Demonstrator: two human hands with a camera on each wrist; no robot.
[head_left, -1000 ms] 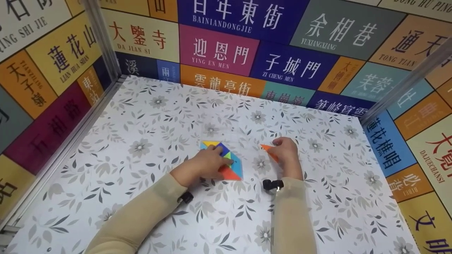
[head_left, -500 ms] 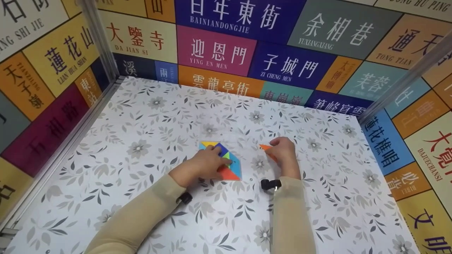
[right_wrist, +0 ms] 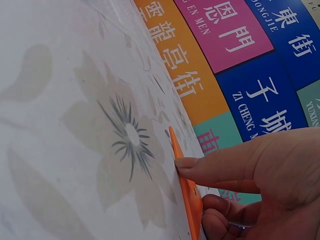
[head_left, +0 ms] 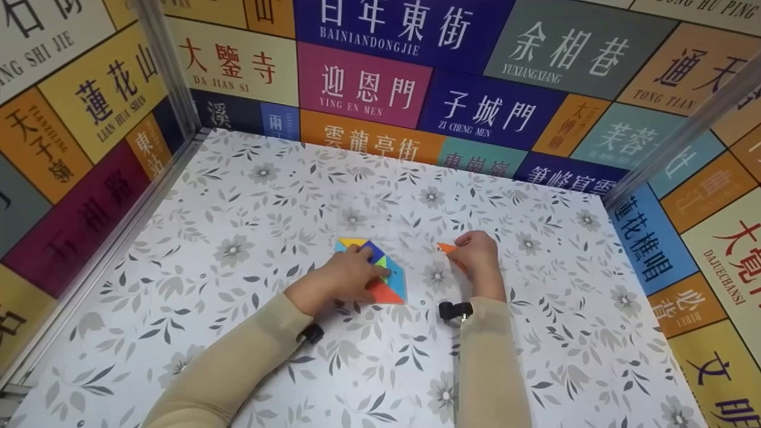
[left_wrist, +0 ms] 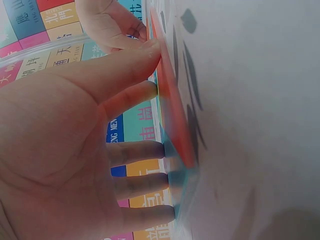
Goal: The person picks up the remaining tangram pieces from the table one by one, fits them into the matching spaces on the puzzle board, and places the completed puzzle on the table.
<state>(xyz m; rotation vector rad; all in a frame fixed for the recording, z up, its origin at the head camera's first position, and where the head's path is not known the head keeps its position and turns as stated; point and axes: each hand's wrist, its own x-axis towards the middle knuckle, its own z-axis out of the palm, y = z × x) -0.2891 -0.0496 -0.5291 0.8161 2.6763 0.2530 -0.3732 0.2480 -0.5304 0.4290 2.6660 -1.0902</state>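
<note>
Flat tangram pieces lie together on the patterned table, left of centre in the head view. Visible there are a yellow piece [head_left: 351,241], a dark blue piece [head_left: 376,252], a small green piece [head_left: 382,262], a light blue piece [head_left: 399,279] and a red-orange triangle [head_left: 389,293]. My left hand [head_left: 351,276] rests on them with extended fingers and hides part of the set. In the left wrist view its thumb touches the red-orange triangle [left_wrist: 175,110]. To the right, my right hand [head_left: 480,261] pinches an orange triangle [right_wrist: 188,195] between thumb and curled fingers, close above or on the table.
The white table [head_left: 333,368] bears a grey flower and leaf print. A back wall [head_left: 365,83] of coloured name panels closes the far side, with panelled walls at left and right. A black wrist device [head_left: 456,311] sits by the right sleeve, another [head_left: 310,334] by the left.
</note>
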